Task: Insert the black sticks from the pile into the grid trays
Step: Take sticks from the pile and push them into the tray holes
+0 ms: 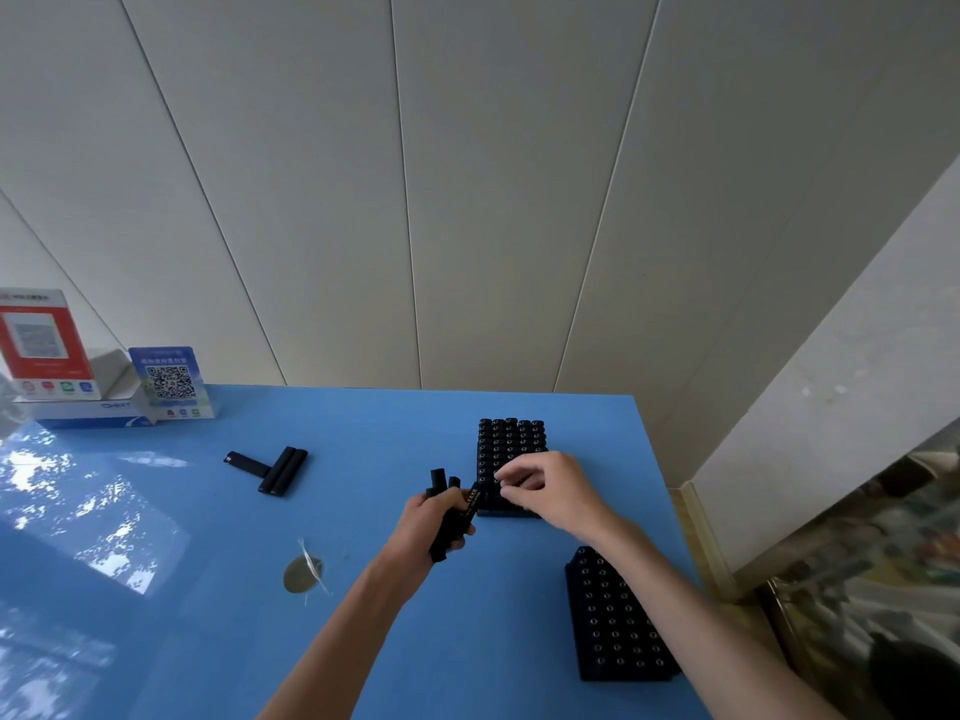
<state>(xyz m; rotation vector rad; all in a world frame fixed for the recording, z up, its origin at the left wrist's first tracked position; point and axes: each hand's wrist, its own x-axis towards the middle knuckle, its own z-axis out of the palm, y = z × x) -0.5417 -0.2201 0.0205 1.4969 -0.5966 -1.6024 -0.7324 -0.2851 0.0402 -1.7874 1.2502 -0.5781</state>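
Left hand: I am gripping a bundle of black sticks (451,514) in my left hand (434,522), fingers curled round them, ends poking out above and below the fist, just left of the far tray.

Right hand: my right hand (550,488) is hovering over the near end of the far grid tray (506,449), fingertips drawn together as if pinching one stick; I cannot tell for sure whether a stick is sitting between them.

Far tray: I am seeing rows of round tops across its far part, so I judge most cells filled; the near rows are hidden under my hand.

Near tray: the near grid tray (615,618) is lying close to my right forearm, and its cells are all showing round tops too; I judge it full or nearly so.

Pile: only a few loose sticks (270,470) are lying on the blue table (363,589), well apart to the left.

Progress: I am judging the job to be late, with the handful and those leftovers still to seat.

Other things: a round disc (303,574) is lying near my left forearm; code cards (171,381) are standing at the far left corner.
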